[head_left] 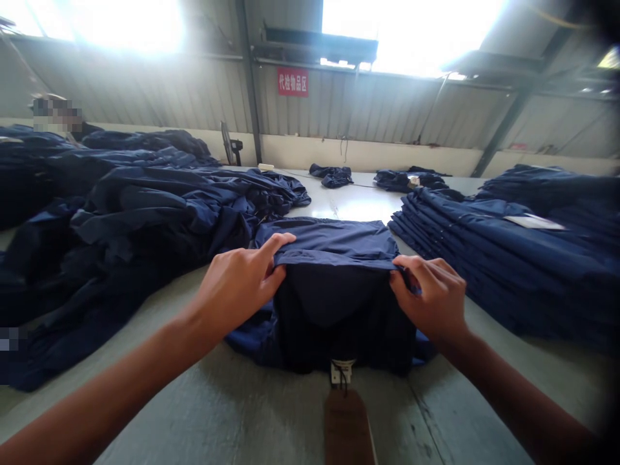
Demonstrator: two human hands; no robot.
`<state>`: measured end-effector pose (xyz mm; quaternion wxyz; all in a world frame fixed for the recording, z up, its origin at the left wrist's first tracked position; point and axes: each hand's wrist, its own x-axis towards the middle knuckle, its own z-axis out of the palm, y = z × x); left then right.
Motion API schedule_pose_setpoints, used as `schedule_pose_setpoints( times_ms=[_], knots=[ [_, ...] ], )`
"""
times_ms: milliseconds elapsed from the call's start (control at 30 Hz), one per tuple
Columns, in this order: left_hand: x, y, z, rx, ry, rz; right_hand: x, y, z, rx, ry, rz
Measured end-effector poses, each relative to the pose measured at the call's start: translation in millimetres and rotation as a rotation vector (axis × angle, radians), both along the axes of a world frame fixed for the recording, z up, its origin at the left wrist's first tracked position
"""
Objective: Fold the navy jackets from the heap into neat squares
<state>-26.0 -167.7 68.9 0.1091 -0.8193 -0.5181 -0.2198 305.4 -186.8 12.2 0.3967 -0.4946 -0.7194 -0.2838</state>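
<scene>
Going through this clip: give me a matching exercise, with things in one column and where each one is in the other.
Things:
1. Left hand
2. Folded stack
3. Red sign
4. Brown tag

Places:
A. On the wall
B. On the table, at the garment's near end
C. Gripping the folded edge of the navy garment
D. On the table, right of the garment

Pairs: 1-C, 2-D, 3-A, 4-B

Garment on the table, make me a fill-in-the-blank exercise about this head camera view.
The left hand and right hand pinch a fold of a ____ fabric garment on the pale grey table.
A brown rectangular tag lies on the garment's ____ side, closest to the person.
A tidy stack of folded garments sits to the garment's right, and a crumpled cloth heap to its ____.
The red wall sign bears ____ characters.

navy blue; near; left; white
</scene>
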Motion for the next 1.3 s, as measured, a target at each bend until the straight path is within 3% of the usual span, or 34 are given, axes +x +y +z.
schedule_pose_setpoints(
  times_ms=[267,433,600,700,900,1000,1133,1300],
  knots=[
    [1,1,-3.0,-0.028,0.014,0.033,9,-16,10.8,-0.354,-0.244,-0.281],
    [8,2,-16.6,-0.088,0.049,-0.043,5,-19,10.9,-0.232,-0.266,-0.376],
    [6,13,-21.8,0.023,0.081,-0.027,-3,-7,10.1,-0.110,-0.313,-0.424],
    [4,14,-28.8,0.030,0.062,-0.037,-6,-9,-1.0,-0.202,-0.415,-0.473],
    [6,3,-48.3,-0.131,0.025,-0.069,-16,-35,-24.6,-0.512,-0.463,-0.492],
    [3,3,-46.3,-0.127,-0.029,-0.089,-21,-43,-26.5,-0.542,-0.470,-0.531],
    [-4,8,-36.4,-0.061,-0.062,-0.031,-18,-49,-20.4,-0.442,-0.452,-0.610],
    [-5,2,-29.9,-0.038,-0.038,0.016,-11,-59,-10.2,-0.394,-0.350,-0.514]
  ],
)
